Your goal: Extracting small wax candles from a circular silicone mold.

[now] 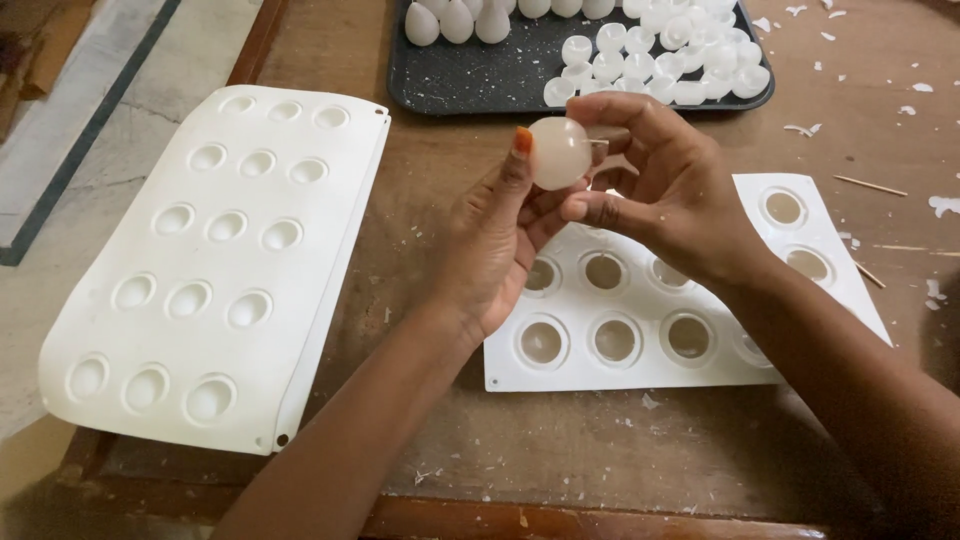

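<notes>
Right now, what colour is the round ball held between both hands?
The round ball is a pale, translucent pinkish white, seen best in the head view.

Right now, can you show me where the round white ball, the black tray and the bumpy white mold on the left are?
Round white ball (558,152): head view, its middle.
Black tray (480,80): head view, bare floor.
White mold on the left (215,265): head view, flat top between bumps.

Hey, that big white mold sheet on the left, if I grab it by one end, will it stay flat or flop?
The white mold sheet would probably flop: its near edge already curves and it hangs past the table's wooden edge. It looks thin, so likely light. The domed cavities may give slight stiffness, though both hands would likely carry it better.
</notes>
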